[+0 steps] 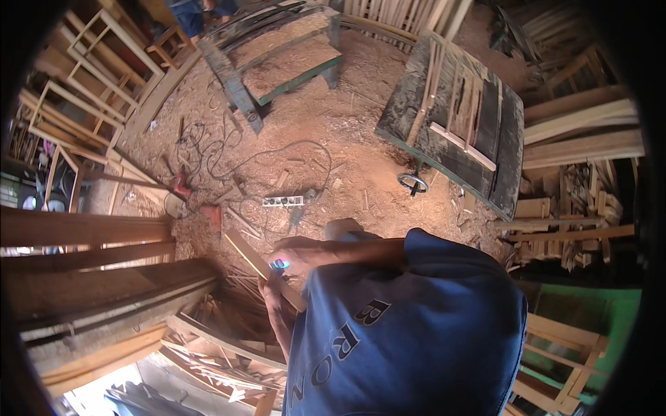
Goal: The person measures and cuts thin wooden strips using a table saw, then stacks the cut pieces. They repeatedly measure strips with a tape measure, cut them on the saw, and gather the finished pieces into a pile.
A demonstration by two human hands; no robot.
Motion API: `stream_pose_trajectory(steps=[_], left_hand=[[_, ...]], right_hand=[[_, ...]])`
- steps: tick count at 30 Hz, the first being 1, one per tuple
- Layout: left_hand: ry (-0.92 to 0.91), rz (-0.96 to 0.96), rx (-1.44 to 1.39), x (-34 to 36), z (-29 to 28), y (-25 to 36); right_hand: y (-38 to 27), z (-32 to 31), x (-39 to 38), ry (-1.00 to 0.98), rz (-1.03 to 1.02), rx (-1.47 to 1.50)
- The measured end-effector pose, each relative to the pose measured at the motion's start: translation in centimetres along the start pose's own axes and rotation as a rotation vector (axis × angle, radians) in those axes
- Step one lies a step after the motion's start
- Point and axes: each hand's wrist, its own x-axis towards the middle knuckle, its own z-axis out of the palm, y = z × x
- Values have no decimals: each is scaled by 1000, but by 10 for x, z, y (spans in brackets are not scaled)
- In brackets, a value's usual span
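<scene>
My left hand (269,288) grips a long, narrow light wooden board (246,253) that slants from the middle of the view down to my blue shirt (409,326). My right hand (293,252) is just right of the board, with fingers bent beside a small shiny blue and pink object (279,263) that I cannot make out; what those fingers grip is unclear. Beyond my hands, a white power strip (283,201) lies among cables and wood shavings on the floor.
A machine table (447,132) with strips and a handwheel (413,183) stands right, a shavings-covered bench (284,62) ahead. Wooden frames (94,62) and beams (83,229) line the left, stacked timber (576,132) the right. Red tools (182,182) lie left. A person (186,15) stands beyond.
</scene>
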Motion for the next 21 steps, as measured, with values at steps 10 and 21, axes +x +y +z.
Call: stream_pose_trajectory(steps=[10,21], left_hand=[[-502,22,195,66,169,23],[-776,314,549,176,253,52]], right_hand=[[73,-103,-124,414,267,41],[99,-98,-299,660,782,-40]])
